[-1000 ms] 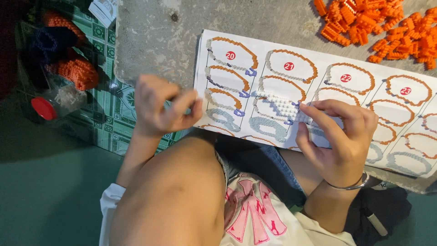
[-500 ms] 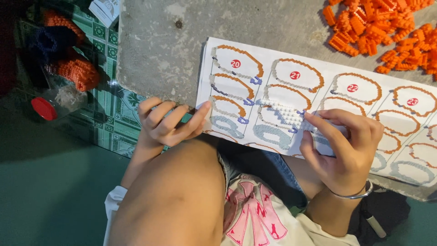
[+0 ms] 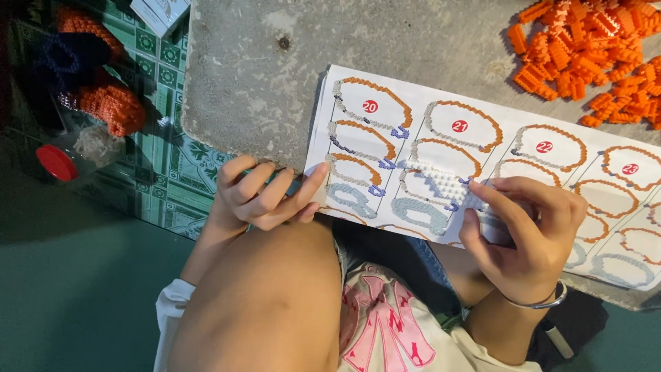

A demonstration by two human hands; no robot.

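Observation:
A white instruction sheet (image 3: 482, 138) with orange, blue and grey brick diagrams lies on a grey concrete slab (image 3: 275, 89). A small strip of white bricks (image 3: 444, 180) rests on the sheet's middle. My right hand (image 3: 527, 234), wearing a silver bangle, presses its fingertips on the right end of that strip. My left hand (image 3: 265, 196) is curled at the sheet's left edge, closed around a thin green tool (image 3: 292, 184) that is mostly hidden by the fingers. My bare knee fills the lower middle.
A pile of loose orange bricks (image 3: 585, 55) lies at the slab's far right. On the patterned green floor tiles (image 3: 165, 158) to the left are orange and dark blue brick builds (image 3: 103, 103), a clear bag, a red lid (image 3: 56, 162) and a small box (image 3: 160, 10).
My left hand has dropped from above the sheet to its left edge, still curled on the tool. My right hand stays on the white brick strip.

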